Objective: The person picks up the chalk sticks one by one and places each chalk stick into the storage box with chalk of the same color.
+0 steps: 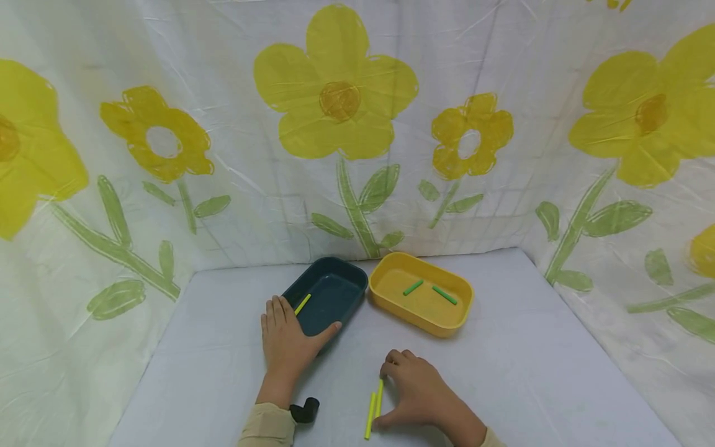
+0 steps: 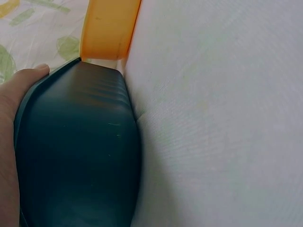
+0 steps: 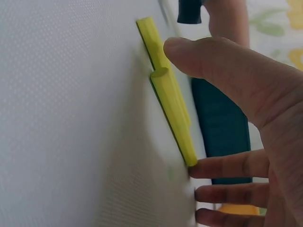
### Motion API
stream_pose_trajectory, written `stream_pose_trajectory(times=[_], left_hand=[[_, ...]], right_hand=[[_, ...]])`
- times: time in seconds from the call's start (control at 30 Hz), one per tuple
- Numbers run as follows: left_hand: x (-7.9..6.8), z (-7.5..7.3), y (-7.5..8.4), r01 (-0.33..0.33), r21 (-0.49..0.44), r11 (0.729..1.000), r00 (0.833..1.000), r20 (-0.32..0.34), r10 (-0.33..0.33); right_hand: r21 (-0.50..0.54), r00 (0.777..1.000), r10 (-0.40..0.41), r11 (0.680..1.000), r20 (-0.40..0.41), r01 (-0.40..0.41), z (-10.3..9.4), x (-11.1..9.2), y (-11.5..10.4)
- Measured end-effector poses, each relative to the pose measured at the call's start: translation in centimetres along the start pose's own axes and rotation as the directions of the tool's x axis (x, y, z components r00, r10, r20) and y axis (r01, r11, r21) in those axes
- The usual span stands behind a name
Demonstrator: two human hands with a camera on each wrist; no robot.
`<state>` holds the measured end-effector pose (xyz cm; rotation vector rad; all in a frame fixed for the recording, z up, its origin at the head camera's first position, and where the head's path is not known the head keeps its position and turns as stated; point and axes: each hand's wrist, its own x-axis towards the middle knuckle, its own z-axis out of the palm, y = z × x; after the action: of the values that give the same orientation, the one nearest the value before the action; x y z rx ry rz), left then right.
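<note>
My left hand (image 1: pixel 287 341) rests over the near end of a dark teal tray (image 1: pixel 337 295). Its fingers lie straight at the left rim, and the thumb (image 2: pixel 33 75) reaches along the other rim. One yellow stick (image 1: pixel 303 303) lies inside that tray, partly behind the hand. On the cloth, two more yellow sticks lie side by side, a left one (image 1: pixel 370 416) and a right one (image 1: pixel 380 392). Around the right stick spreads my right hand (image 1: pixel 418 392), index fingertip touching its far end and thumb by its near end; no firm grip shows.
A yellow tray (image 1: pixel 416 318) stands right of the teal one, holding two green sticks (image 1: pixel 413 287). A black band (image 1: pixel 305 410) is on the left wrist. White cloth covers the table (image 1: pixel 530 360); a flower-printed curtain (image 1: pixel 234 124) hangs behind it.
</note>
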<state>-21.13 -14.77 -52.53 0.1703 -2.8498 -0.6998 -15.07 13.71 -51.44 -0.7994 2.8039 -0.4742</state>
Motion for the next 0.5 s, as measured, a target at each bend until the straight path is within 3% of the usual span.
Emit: stream_pose_trajectory(times=[0.5], left_hand=[[0.05, 0.02, 0.11, -0.002, 0.021, 1.000, 1.000, 0.001, 0.002]], right_hand=[[-0.060, 0.999, -0.010, 0.998, -0.038, 0.007, 0.76, 0.21, -0.10]])
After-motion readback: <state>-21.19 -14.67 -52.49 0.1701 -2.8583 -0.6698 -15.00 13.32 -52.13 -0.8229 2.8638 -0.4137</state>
